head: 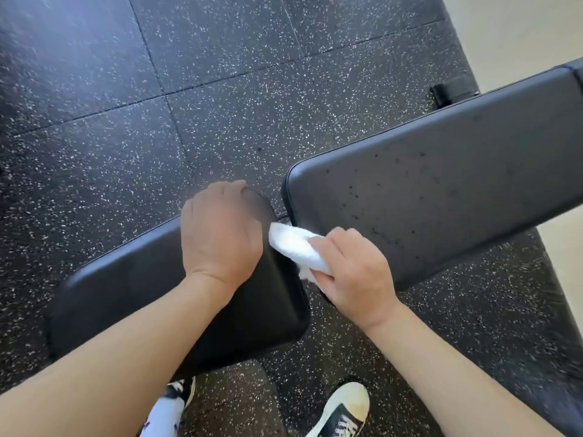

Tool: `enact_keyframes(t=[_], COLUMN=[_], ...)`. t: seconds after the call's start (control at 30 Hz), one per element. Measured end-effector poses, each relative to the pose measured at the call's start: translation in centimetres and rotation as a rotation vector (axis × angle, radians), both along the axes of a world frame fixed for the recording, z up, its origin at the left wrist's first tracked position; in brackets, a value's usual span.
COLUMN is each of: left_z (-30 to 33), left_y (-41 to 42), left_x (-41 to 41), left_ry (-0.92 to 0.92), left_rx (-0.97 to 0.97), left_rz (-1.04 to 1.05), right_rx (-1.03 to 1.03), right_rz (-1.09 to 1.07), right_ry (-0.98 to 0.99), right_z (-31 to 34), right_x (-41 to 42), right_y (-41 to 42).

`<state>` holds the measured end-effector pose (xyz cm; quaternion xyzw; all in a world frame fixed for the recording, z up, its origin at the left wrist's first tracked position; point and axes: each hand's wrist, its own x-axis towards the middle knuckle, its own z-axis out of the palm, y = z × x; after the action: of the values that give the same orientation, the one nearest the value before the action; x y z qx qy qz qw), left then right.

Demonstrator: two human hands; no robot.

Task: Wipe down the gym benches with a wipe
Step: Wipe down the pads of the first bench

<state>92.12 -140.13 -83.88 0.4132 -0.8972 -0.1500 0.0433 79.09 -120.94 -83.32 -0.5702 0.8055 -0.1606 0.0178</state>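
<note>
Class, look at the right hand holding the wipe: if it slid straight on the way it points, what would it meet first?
Probably the left hand resting on the seat pad; the right hand and its wipe point up-left toward it, though depth is unclear.

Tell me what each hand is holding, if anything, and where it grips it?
The right hand grips a bunched white wipe by its near end. The left hand holds nothing; it rests on the seat pad of the bench.
</note>
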Motion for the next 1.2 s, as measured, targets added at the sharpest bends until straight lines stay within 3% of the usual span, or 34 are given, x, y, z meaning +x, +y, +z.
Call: enact_keyframes(t=[0.27, 0.57, 0.9, 1.03, 1.13, 1.2], left_z=[0.0, -0.1, -0.2, 0.0, -0.1, -0.1], left_y=[0.2, 0.1, 0.1, 0.2, 0.2, 0.1], left_x=[-0.1, 0.0, -0.2, -0.2, -0.1, -0.3], left_ry=[0.002, 0.027, 0.014, 0.017, 0.020, 0.022], left_rx=[-0.030, -0.017, -0.021, -0.019, -0.023, -0.031], left_rz=[0.007, -0.006, -0.003, 0.001, 0.002, 0.002], right_rx=[-0.063, -0.063, -0.109, -0.090, -0.103, -0.129], right_rz=[-0.247, -0.252, -0.567, -0.459, -0.214, -0.197], right_ry=[0.012, -0.079, 0.035, -0.027, -0.026, 0.028], right_z=[0.5, 0.2, 0.3, 0.8, 0.7, 0.5], right_x=[-3.6, -0.1, -7.8, -5.7, -3.5, -5.5], right_y=[-13.6, 7.5, -11.9, -12.5, -9.0, -6.1])
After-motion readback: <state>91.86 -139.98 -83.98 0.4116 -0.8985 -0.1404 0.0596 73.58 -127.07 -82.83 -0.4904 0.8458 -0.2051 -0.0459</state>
